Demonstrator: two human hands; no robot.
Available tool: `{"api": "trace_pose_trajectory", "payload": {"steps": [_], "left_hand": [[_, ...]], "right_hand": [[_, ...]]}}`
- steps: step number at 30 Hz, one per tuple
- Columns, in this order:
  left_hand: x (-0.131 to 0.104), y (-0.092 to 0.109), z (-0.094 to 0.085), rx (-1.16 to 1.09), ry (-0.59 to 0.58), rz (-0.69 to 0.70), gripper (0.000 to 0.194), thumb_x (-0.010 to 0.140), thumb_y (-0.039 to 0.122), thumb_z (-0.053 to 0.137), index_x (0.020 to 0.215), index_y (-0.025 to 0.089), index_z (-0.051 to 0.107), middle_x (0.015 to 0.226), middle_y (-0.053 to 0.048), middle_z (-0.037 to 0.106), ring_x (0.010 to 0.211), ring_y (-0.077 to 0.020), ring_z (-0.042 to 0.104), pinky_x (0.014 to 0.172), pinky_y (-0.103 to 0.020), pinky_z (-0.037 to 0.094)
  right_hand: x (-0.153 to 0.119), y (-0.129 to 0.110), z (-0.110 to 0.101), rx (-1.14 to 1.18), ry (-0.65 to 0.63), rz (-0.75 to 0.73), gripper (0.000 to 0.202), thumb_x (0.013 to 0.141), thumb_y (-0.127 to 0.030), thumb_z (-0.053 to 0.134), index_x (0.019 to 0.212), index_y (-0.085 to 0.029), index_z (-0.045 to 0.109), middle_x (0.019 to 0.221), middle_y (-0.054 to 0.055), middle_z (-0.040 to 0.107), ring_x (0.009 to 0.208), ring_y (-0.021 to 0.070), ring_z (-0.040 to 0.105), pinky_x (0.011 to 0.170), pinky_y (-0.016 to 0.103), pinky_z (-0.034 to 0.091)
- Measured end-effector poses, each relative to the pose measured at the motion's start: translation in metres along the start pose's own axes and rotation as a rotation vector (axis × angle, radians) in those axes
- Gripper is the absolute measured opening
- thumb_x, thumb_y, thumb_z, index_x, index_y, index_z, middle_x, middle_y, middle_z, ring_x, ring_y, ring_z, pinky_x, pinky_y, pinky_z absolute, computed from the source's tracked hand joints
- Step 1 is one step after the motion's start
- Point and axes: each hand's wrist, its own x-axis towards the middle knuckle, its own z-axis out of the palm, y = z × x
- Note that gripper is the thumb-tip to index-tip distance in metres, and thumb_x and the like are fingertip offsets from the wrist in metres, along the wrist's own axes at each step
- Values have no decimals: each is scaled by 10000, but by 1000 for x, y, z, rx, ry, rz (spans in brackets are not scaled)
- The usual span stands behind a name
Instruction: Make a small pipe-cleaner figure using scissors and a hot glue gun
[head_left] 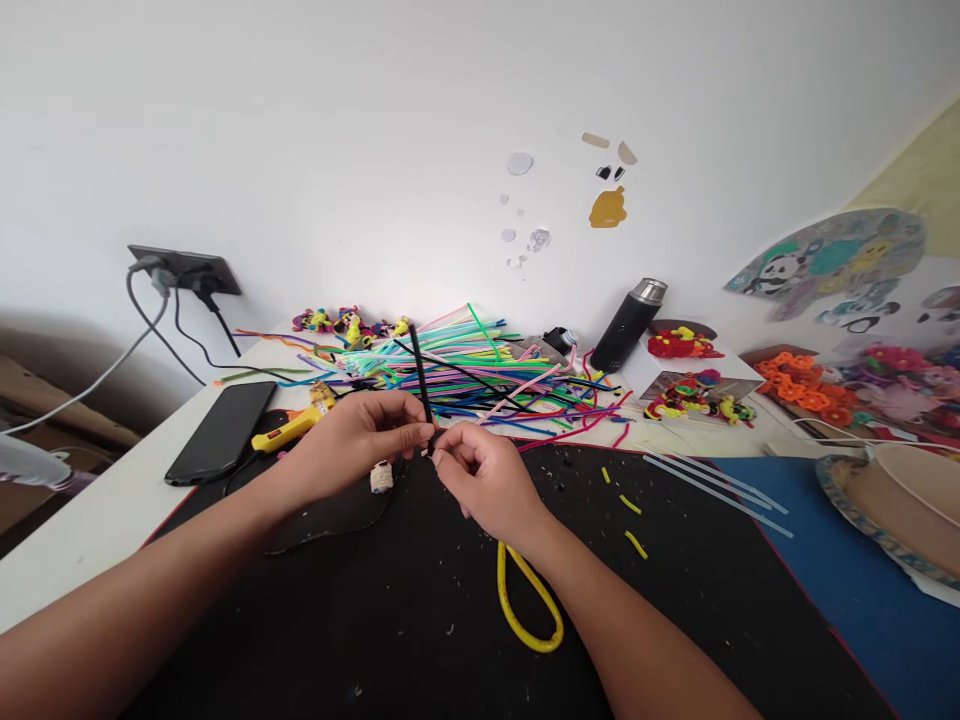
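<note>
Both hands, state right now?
Left hand: closed, pinching a black strip.
Right hand: closed near the strip's lower end; whether it holds anything can't be told.

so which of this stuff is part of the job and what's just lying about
Likely part of the job:
black stem, at the fingertips of the left hand and right hand
pile of coloured stems
maybe the short yellow pieces

Probably just lying about:
phone
black bottle

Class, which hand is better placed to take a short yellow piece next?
Probably the right hand: it is nearer the short yellow pieces on the black mat, while the left hand lies farther away.
</note>
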Motion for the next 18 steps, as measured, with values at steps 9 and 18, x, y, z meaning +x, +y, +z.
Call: {"api": "trace_pose_trajectory", "payload": {"steps": [9,18], "left_hand": [[4,-8,0,-293,79,-88,397,743,473,927,941,175,756,696,-28,739,615,-152,645,557,-244,515],[6,-5,8,-361,101,-94,428,679,465,967,886,167,741,691,-37,755,660,-168,687,555,-229,509]], "right_hand": [[4,0,-3,222,68,25,231,947,-443,660,942,-218,612,513,-117,506,351,86,465,389,193,348],[5,-4,-2,267,96,40,297,914,-501,676,946,-211,617,491,-116,511,346,86,452,378,192,334]]}}
